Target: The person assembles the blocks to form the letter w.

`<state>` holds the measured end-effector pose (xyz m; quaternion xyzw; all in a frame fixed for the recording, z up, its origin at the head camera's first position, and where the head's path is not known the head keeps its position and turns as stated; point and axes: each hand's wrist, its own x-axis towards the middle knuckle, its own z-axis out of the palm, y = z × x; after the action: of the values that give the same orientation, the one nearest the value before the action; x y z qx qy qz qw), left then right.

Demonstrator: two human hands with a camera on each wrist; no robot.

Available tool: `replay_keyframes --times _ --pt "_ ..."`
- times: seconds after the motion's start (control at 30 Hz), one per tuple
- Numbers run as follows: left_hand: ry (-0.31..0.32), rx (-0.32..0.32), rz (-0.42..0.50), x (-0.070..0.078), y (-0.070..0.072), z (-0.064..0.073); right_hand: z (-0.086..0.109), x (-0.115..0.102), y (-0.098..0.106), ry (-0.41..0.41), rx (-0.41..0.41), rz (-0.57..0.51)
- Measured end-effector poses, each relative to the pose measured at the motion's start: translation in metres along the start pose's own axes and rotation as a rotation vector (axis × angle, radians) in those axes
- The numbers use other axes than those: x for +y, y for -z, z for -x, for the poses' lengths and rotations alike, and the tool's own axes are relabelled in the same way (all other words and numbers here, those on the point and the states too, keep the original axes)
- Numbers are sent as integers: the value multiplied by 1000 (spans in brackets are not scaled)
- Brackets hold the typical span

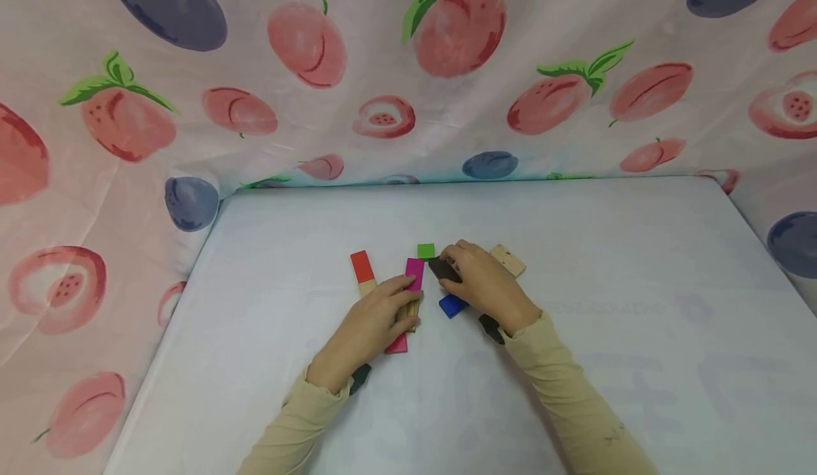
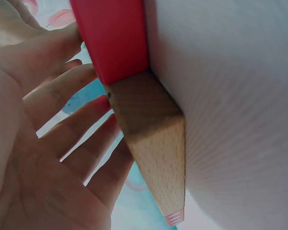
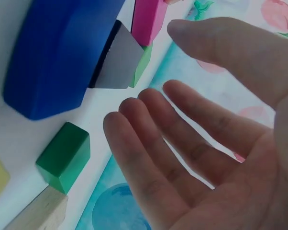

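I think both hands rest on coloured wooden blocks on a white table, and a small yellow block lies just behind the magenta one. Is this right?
Not quite: the small block behind the magenta block is green, as the head view shows. The rest holds: both hands, left hand and right hand, are on blocks on the white table.

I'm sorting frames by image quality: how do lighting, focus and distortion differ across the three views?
Head view: soft, even light, faint shadows under the left hand and right hand, the table edge bowed by a wide lens. Left wrist view: the red and wood block sharp but stretched, background washed out. Right wrist view: the blue block looms large, palm dim, cloth behind blurred.
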<state>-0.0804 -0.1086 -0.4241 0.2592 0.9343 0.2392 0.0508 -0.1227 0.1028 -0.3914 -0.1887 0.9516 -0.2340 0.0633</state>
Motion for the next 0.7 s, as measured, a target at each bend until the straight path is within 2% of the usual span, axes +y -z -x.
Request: replay_keyframes --times 0.33,0.7 --pt "0 1 -4 0 0 0 10 6 1 105 6 32" --pt "8 -2 0 -1 -1 0 18 13 -2 148 3 45"
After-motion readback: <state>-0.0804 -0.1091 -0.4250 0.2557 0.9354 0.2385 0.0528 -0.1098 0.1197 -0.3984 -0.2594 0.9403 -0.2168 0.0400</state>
